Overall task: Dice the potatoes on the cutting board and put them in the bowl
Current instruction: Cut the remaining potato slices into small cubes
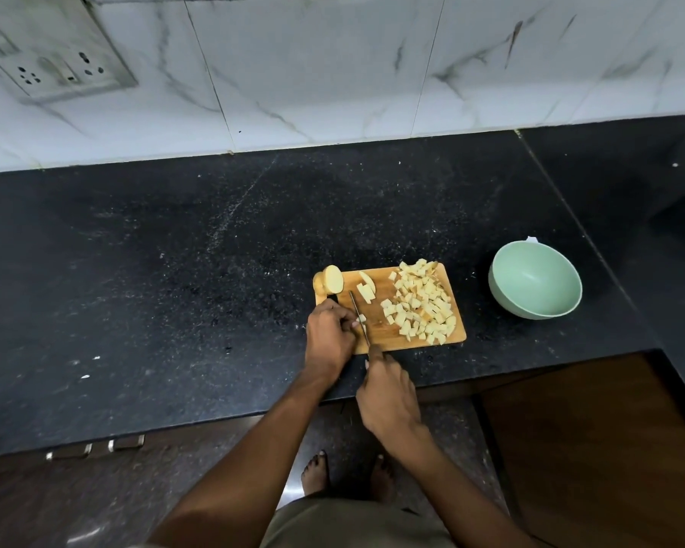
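A wooden cutting board [412, 342] lies on the dark speckled table [175, 270], close to its front edge. The right half of the board is covered by a heap of diced potato [422, 302] — pale yellow cubes spread from the far right corner down toward the near edge. At the board's far left corner sits a potato half [330, 279], cut face turned up and partly overhanging the edge. Just right of it lie a few cut strips [366, 288], not yet diced.

The left hand [329, 338] rests on the near left part of the board, its grip curled and pinching a small potato piece [361, 319] against the wood. The right hand [388, 393] hovers over the table's front edge, grip clamped around the handle of a knife [358, 316]; the thin blade runs away from the person across the board, right beside the left fingertips and touching the piece held there.

A pale green bowl [535, 284] stands on the table to the right of the board, apart from it, and no potato shows inside it. Behind the table rises a white marble-patterned tiled wall [333, 65] with a socket plate [56, 61] at the upper left. Below the table edge are the person's bare feet [315, 472] on the floor.
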